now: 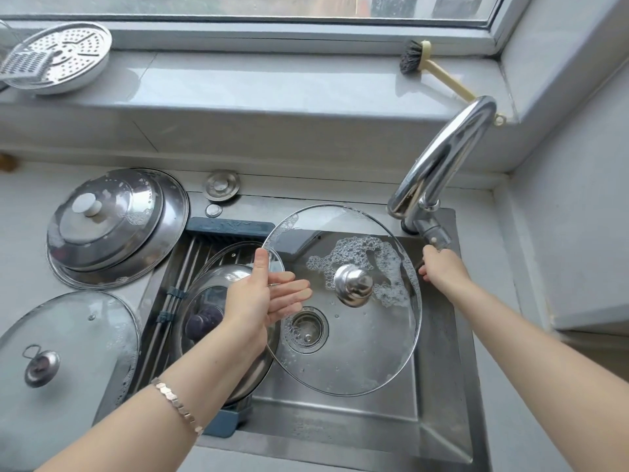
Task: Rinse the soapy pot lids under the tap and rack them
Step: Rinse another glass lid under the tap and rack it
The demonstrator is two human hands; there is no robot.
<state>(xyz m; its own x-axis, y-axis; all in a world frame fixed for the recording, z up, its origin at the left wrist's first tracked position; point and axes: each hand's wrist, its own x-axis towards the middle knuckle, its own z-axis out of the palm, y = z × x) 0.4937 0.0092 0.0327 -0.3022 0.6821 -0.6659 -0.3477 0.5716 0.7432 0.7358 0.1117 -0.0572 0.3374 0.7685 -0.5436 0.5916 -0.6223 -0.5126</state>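
Fingers (294, 292) of the left hand (252, 301) lie straight beneath a soapy glass lid (357, 356), thumb pinching its rim, holding it tilted above the sink (439, 376). Beyond, the right hand (442, 270) curls its fingers round the tap handle (434, 235); suds cling around the knob (354, 284).

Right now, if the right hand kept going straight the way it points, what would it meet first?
The tap lever: the right hand reaches up at its tip and seems to touch it, though depth is unclear.
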